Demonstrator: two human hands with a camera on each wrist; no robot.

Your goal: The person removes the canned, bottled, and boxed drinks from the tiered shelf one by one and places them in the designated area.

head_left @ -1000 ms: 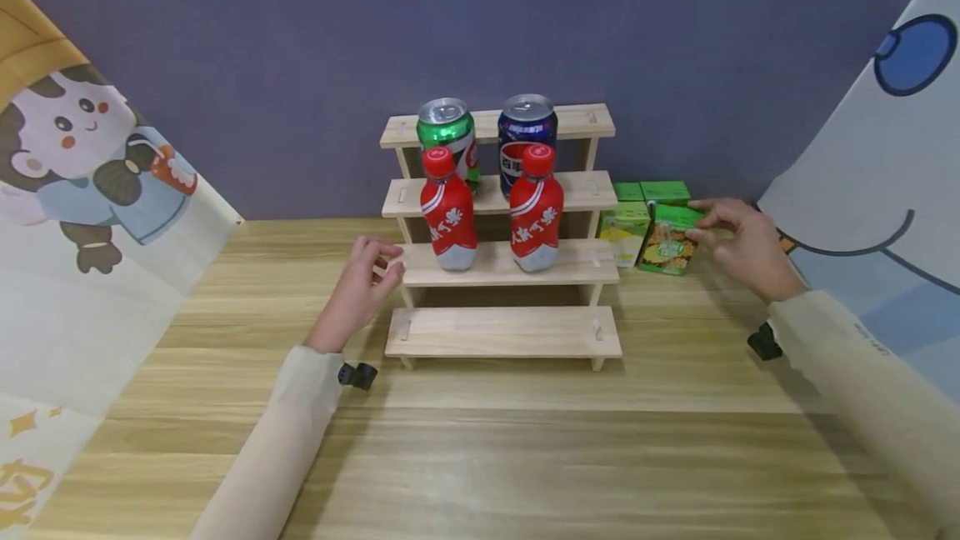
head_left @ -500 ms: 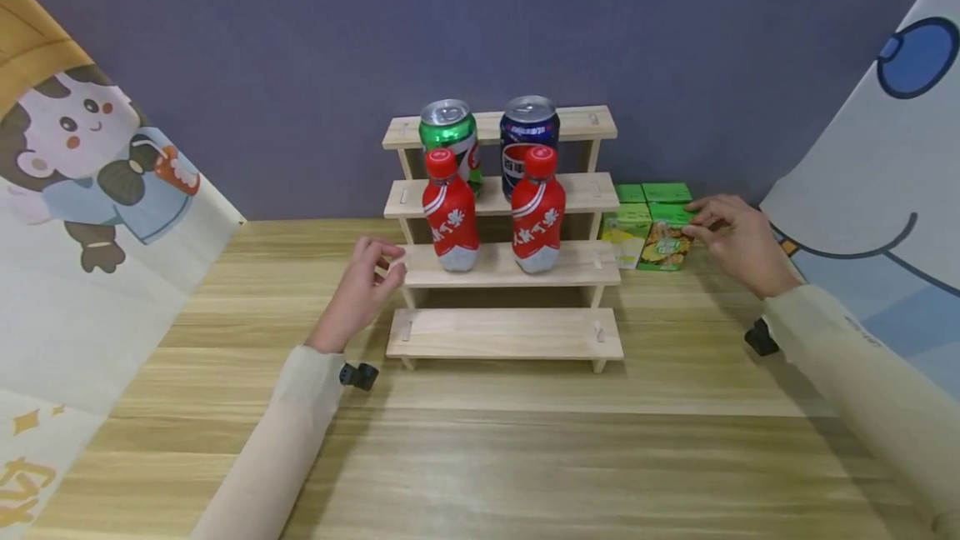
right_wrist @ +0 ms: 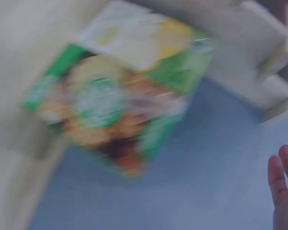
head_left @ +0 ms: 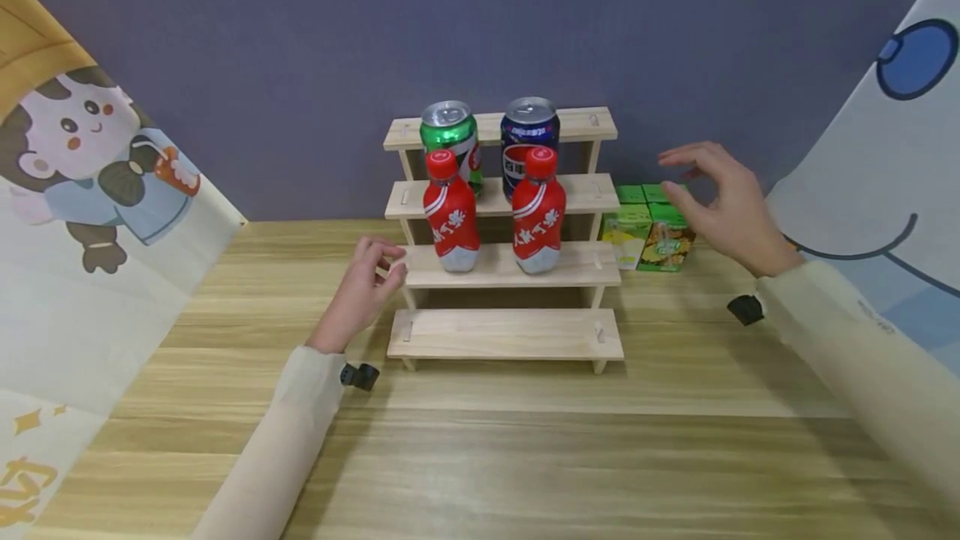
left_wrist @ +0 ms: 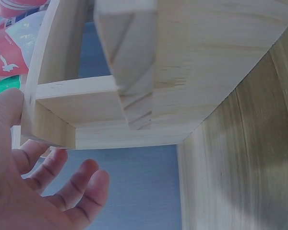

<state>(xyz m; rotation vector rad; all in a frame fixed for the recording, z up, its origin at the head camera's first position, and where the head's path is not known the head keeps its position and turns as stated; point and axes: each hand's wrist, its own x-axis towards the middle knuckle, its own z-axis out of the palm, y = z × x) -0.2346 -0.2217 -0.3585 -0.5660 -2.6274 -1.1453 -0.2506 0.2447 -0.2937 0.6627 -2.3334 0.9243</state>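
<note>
My left hand (head_left: 362,292) is at the left end of a tiered wooden display shelf (head_left: 504,333). In the left wrist view its thumb lies on one side of a board's end and its fingers curl on the other, pinching it. Beyond the shelf's right side my right hand (head_left: 726,205) hovers with fingers spread and nothing in them. Close below it, several small green boxes stand packed together. The front right box (head_left: 664,245) carries a brown food picture, the front left box (head_left: 626,237) a yellow one. Both look blurred in the right wrist view.
Two red-capped bottles, a left bottle (head_left: 452,219) and a right bottle (head_left: 538,219), stand on the second tier from the bottom. Behind them are a green can (head_left: 447,127) and a blue can (head_left: 529,127). A dark wall (head_left: 300,90) backs the wooden table (head_left: 480,457).
The front right box, tilted at first, came upright beside the others. My right hand then let it go and rose with its fingers spreading. My left hand stayed put.
</note>
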